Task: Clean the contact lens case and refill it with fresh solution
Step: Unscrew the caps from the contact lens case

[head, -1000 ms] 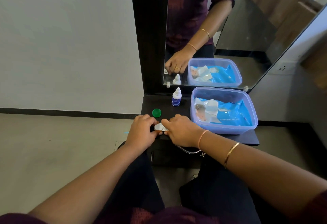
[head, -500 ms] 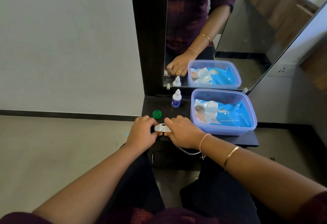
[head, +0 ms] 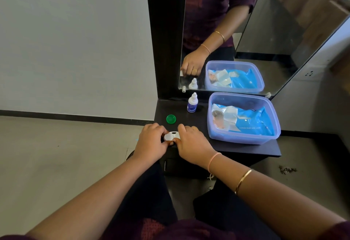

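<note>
A white contact lens case (head: 171, 136) lies at the front left edge of the dark shelf (head: 236, 149). My left hand (head: 150, 143) holds its left end and my right hand (head: 191, 143) holds its right end; fingers hide both ends. A green cap (head: 171, 119) lies on the shelf just behind the case, apart from it. A small white solution bottle with a blue label (head: 192, 103) stands upright further back, near the mirror.
A translucent blue tub (head: 244, 136) with a blue packet and wipes takes up the shelf's right half. A mirror (head: 265, 21) in a black frame rises behind. Floor lies to the left, below the shelf edge.
More of the case's top shows between my fingers than before. Both hands stay on it in about the same spot.
</note>
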